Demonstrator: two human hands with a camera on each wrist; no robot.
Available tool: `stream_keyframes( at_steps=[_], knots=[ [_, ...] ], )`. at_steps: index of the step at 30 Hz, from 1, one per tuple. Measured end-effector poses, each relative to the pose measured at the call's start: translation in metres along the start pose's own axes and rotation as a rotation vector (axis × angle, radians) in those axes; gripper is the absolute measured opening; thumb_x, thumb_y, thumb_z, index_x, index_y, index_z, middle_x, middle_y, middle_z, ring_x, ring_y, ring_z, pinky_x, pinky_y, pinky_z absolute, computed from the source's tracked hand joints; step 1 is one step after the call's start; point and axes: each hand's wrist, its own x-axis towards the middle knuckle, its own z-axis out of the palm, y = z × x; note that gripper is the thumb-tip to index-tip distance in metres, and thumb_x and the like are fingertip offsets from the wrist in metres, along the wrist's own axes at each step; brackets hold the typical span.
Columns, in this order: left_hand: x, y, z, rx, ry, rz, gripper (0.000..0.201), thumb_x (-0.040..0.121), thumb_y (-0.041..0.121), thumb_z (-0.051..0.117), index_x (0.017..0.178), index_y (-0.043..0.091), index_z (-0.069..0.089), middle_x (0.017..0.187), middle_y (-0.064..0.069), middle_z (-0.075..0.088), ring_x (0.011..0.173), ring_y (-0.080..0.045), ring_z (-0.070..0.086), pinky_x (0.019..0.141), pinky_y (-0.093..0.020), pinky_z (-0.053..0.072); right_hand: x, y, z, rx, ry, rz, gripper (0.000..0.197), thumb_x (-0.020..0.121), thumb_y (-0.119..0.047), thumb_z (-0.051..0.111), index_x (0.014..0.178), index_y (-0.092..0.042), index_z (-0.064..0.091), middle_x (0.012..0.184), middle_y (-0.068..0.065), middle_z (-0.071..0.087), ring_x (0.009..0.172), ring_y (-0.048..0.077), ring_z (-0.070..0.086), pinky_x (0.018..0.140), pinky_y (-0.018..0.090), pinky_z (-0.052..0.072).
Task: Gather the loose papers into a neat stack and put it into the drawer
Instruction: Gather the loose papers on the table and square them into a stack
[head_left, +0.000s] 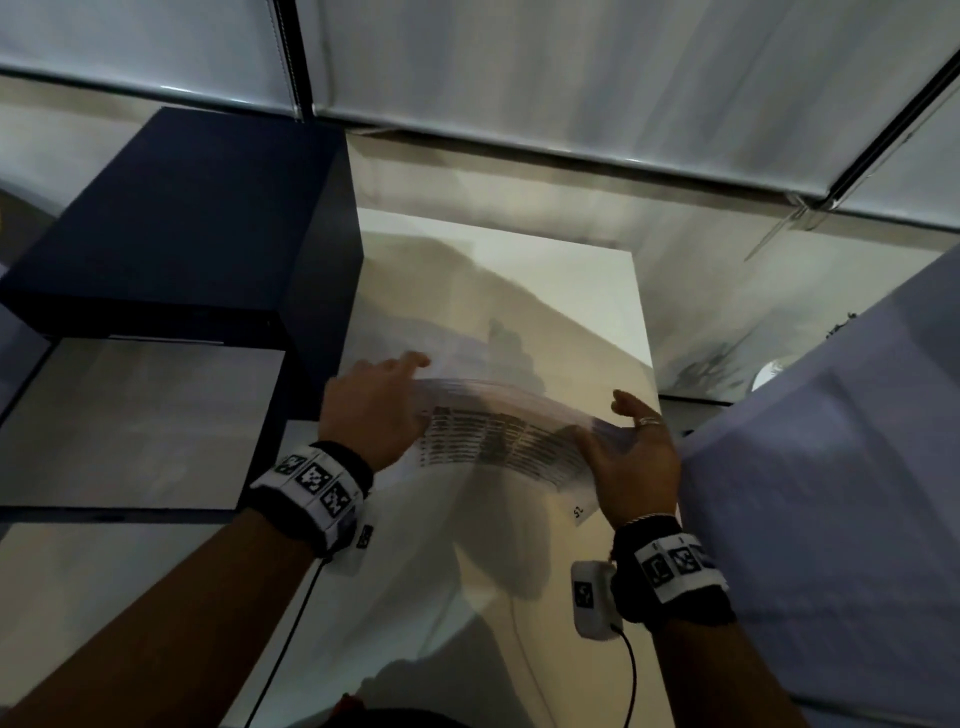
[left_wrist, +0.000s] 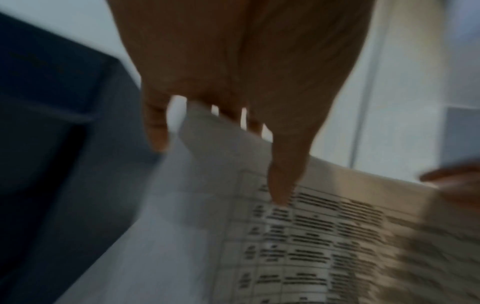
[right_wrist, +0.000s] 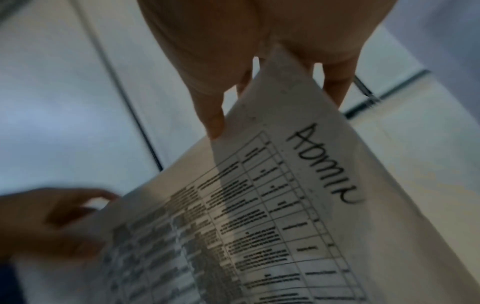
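A stack of printed papers (head_left: 501, 439), its top sheet a table of text, hangs bowed upward over the white table (head_left: 571, 312). My left hand (head_left: 387, 402) grips its left edge, with the thumb (left_wrist: 281, 185) on top and the fingers underneath. At the right edge my right hand (head_left: 626, 434) pinches the stack, thumb (right_wrist: 214, 117) on the printed side. In the right wrist view the papers (right_wrist: 285, 205) carry the handwritten word "ADMIN". The open drawer (head_left: 140, 421) of the dark blue cabinet (head_left: 171, 218) lies left of my left hand, its grey inside showing.
A pale lilac cloth-covered surface (head_left: 831, 467) rises close on the right of the table. Window blinds (head_left: 519, 62) run along the back. Wrist-camera cables hang under both forearms.
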Motion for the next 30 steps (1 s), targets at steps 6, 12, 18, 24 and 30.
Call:
stream_keyframes(
  at_steps=[6, 12, 18, 24, 30],
  knots=[
    [0.016, 0.039, 0.003, 0.394, -0.133, 0.207, 0.037, 0.088, 0.042, 0.053, 0.12, 0.024, 0.046, 0.116, -0.001, 0.063, 0.108, -0.032, 0.057, 0.091, -0.052, 0.04, -0.011, -0.005, 0.002, -0.732, -0.003, -0.237, 0.068, 0.079, -0.058, 0.063, 0.137, -0.028, 0.046, 0.147, -0.001, 0.043, 0.141, 0.034, 0.027, 0.113, 0.059, 0.016],
    [0.029, 0.059, 0.013, 0.328, -0.19, 0.338, 0.032, 0.092, 0.043, 0.05, 0.117, 0.022, 0.047, 0.104, -0.003, 0.065, 0.096, -0.03, 0.062, 0.082, -0.041, 0.044, -0.019, -0.007, 0.013, -0.897, -0.17, -0.34, 0.089, 0.083, -0.059, 0.053, 0.153, -0.019, 0.013, 0.163, 0.007, 0.007, 0.149, 0.037, -0.001, 0.114, 0.065, 0.003],
    [0.041, 0.071, 0.01, 0.265, -0.245, 0.381, 0.018, 0.097, 0.036, 0.046, 0.11, 0.024, 0.051, 0.091, -0.005, 0.059, 0.084, -0.029, 0.063, 0.071, -0.035, 0.047, -0.015, -0.013, 0.008, -0.753, 0.004, -0.218, 0.099, 0.083, -0.063, 0.05, 0.154, -0.02, -0.002, 0.163, 0.007, -0.009, 0.148, 0.035, -0.012, 0.115, 0.056, -0.008],
    [0.053, 0.025, -0.009, -0.256, -0.194, 0.109, 0.015, 0.084, 0.038, 0.064, 0.083, 0.025, 0.059, 0.081, 0.002, 0.064, 0.078, -0.022, 0.064, 0.066, -0.028, 0.042, -0.007, 0.009, 0.009, 0.088, 0.165, 0.167, 0.125, 0.068, -0.035, 0.086, 0.153, -0.008, -0.002, 0.16, 0.005, 0.004, 0.147, 0.016, 0.007, 0.117, 0.022, 0.001],
    [0.033, 0.002, -0.014, -0.91, -0.227, 0.01, 0.041, 0.074, 0.046, 0.077, 0.106, 0.021, 0.07, 0.097, 0.005, 0.077, 0.091, -0.009, 0.073, 0.08, -0.029, 0.059, 0.009, -0.017, 0.014, 0.745, -0.182, 0.254, 0.077, 0.074, -0.005, 0.079, 0.14, -0.006, 0.039, 0.125, 0.006, 0.063, 0.104, 0.008, 0.068, 0.091, 0.037, 0.057]
  ],
)
